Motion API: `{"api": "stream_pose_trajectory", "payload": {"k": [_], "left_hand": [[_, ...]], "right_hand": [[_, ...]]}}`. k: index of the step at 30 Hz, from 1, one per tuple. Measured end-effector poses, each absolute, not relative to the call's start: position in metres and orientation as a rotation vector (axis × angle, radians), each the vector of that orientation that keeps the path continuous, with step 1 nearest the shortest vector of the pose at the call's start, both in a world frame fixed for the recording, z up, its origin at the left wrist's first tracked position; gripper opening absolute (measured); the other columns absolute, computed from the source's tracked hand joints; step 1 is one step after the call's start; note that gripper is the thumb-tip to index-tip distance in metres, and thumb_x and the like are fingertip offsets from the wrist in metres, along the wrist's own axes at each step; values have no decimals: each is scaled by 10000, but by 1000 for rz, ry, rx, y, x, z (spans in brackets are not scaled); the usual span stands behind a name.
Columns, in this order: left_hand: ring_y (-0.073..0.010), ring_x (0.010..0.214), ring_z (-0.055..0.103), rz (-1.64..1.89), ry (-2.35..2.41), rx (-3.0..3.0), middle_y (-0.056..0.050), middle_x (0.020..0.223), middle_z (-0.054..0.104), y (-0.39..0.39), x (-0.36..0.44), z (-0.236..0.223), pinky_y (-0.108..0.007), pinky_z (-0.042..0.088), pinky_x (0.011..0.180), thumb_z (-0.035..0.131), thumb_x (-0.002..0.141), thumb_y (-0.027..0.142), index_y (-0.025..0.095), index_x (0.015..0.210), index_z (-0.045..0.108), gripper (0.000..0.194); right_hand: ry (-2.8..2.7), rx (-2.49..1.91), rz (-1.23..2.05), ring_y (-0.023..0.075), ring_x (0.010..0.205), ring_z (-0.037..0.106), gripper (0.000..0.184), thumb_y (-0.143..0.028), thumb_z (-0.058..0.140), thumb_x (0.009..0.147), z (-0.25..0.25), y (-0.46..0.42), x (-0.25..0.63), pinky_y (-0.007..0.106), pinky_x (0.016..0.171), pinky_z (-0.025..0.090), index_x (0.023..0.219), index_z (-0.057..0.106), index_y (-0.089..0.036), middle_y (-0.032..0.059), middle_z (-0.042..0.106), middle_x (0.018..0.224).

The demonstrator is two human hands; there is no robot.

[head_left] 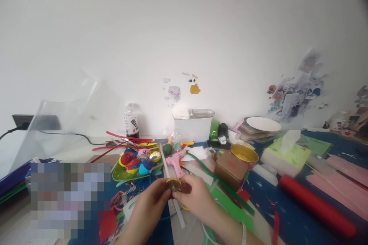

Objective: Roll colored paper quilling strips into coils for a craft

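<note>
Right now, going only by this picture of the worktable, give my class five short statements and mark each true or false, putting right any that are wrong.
1. The pink glue gun lies inside the green tray. False: it lies outside, to the right of the tray in the picture.
2. The left hand and the right hand both hold the small round piece. True.
3. The bottle by the wall lies on its side. False: it stands upright.
4. A tissue sticks up from the tissue pack. True.
5. A bracelet is on the right wrist. True.
</note>
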State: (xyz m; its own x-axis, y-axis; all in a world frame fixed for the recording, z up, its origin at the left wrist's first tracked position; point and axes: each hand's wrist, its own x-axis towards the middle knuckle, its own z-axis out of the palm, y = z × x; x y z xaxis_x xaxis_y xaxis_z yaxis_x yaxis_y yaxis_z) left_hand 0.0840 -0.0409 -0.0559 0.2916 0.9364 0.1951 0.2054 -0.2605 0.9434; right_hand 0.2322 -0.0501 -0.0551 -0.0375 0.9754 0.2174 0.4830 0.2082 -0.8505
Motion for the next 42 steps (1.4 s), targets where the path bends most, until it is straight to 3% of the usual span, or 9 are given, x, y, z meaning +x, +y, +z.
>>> {"api": "stream_pose_trajectory", "payload": {"k": [5, 10, 18, 23, 28, 32, 36, 42], "left_hand": [[-198, 751, 652, 995, 1079, 1729, -42, 835, 706, -41, 82, -58, -285, 506, 719, 512, 748, 281, 191, 883, 591, 180], [-197, 714, 647, 999, 995, 1570, -39, 765, 692, -39, 82, -55, -307, 514, 715, 543, 741, 363, 164, 908, 600, 267], [-177, 642, 630, 985, 960, 1307, 0, 619, 642, -39, 84, -50, -340, 524, 704, 662, 614, 506, 153, 678, 592, 365], [-165, 608, 613, 976, 998, 1404, 20, 568, 609, -39, 84, -51, -311, 513, 661, 623, 644, 511, 176, 635, 529, 348], [-173, 597, 601, 968, 1118, 1610, -1, 566, 627, -40, 80, -58, -292, 494, 620, 520, 733, 496, 188, 635, 512, 323], [-190, 682, 620, 1025, 1036, 1556, -9, 651, 644, -40, 81, -58, -297, 504, 666, 550, 717, 511, 178, 666, 555, 337], [-210, 791, 627, 1012, 926, 1427, -37, 812, 672, -40, 85, -52, -315, 509, 730, 604, 677, 513, 170, 803, 599, 366], [-200, 751, 626, 1050, 991, 1605, -31, 769, 668, -37, 80, -57, -300, 495, 707, 570, 738, 444, 171, 794, 604, 281]], "right_hand": [[-1738, -1455, 489, 101, 547, 425, 227, -221, 623, 634, -55, -57, 229, 203, 497, 270, 524, 432, -168, -49, 454, 539], [-1711, -1376, 616, 100, 545, 422, 151, -189, 581, 665, -50, -55, 232, 198, 506, 308, 563, 472, -167, -46, 453, 551], [-1699, -1317, 668, 109, 561, 431, 93, -185, 560, 696, -50, -53, 236, 207, 535, 339, 611, 530, -161, -31, 484, 580], [-1739, -1369, 571, 123, 582, 460, 93, -207, 558, 707, -53, -53, 234, 215, 541, 330, 628, 540, -162, -9, 528, 609], [-1754, -1438, 473, 115, 555, 438, 190, -212, 592, 674, -53, -57, 232, 212, 511, 289, 551, 452, -173, -23, 490, 567], [-1750, -1410, 534, 102, 532, 416, 228, -215, 607, 666, -51, -58, 232, 204, 496, 283, 535, 424, -175, -44, 450, 537], [-1759, -1329, 617, 93, 528, 405, 240, -228, 602, 686, -52, -56, 234, 196, 498, 299, 533, 427, -172, -52, 432, 534], [-1813, -1295, 589, 102, 538, 428, 213, -277, 503, 795, -55, -53, 234, 199, 494, 293, 615, 525, -165, -28, 485, 572]]}}
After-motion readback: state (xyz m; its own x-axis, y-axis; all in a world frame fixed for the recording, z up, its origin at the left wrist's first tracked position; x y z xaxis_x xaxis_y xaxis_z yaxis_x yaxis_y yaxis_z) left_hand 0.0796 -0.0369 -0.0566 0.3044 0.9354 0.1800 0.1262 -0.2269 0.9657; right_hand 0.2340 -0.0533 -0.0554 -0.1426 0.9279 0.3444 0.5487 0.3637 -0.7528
